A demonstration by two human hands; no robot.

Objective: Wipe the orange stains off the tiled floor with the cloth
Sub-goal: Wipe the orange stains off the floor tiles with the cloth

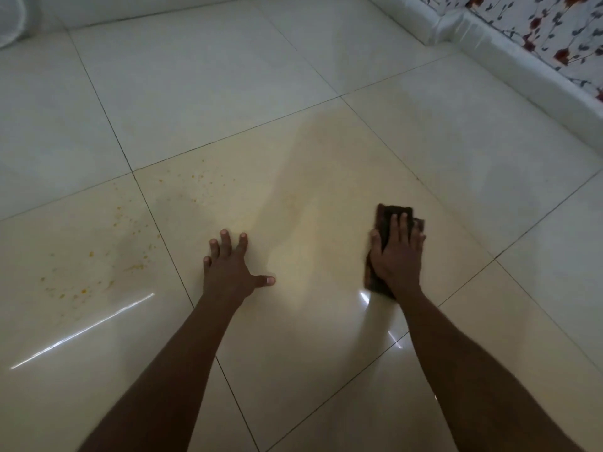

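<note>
My right hand [396,252] presses flat on a dark brown folded cloth [388,215] lying on the glossy cream tiled floor [310,337]. The cloth shows beyond my fingertips and below my wrist. My left hand [230,267] rests palm down on the same tile, fingers spread, holding nothing. Orange stains [135,266] speckle the tile to the left of my left hand. A second scatter of orange spots [195,176] lies further away, near the tile joint. A faint wet yellowish smear [313,151] runs between my hands toward the far side.
A white moulded skirting [509,50] runs along the right, under flowered wallpaper or fabric [561,31]. A pale round object [13,21] sits at the far left corner. Dark grout lines cross the floor diagonally.
</note>
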